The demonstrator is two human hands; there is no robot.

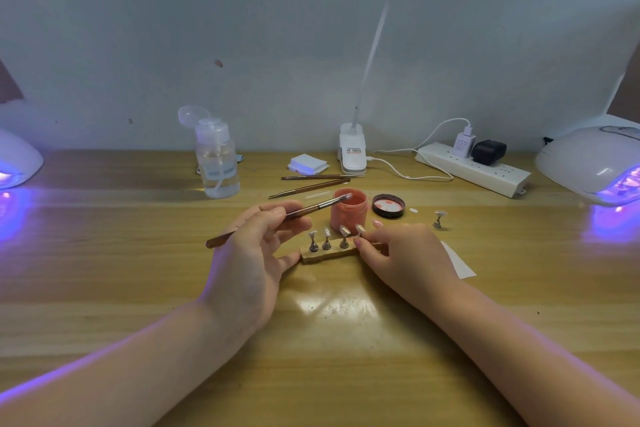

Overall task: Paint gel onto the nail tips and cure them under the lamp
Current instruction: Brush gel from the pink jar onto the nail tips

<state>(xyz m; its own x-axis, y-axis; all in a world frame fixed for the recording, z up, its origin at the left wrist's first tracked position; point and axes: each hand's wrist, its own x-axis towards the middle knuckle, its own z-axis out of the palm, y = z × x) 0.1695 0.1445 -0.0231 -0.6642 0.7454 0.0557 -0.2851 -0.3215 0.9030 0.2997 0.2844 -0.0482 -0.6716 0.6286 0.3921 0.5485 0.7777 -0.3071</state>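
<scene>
The left hand (256, 250) pinched a gel brush (277, 217) beside the nail tips (334, 236), right hand (398, 253) gripping their stand (329, 255), mid-painting; next, likely steady strokes

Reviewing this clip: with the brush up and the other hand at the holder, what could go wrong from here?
1. The left hand holds the brush with its tip over the open gel jar; a careless sweep might tip the jar.
2. The right hand pinches at a stand on the holder strip; a nudge could topple the neighbouring nail tips.
3. One stand sits apart and might go unpainted.
</scene>
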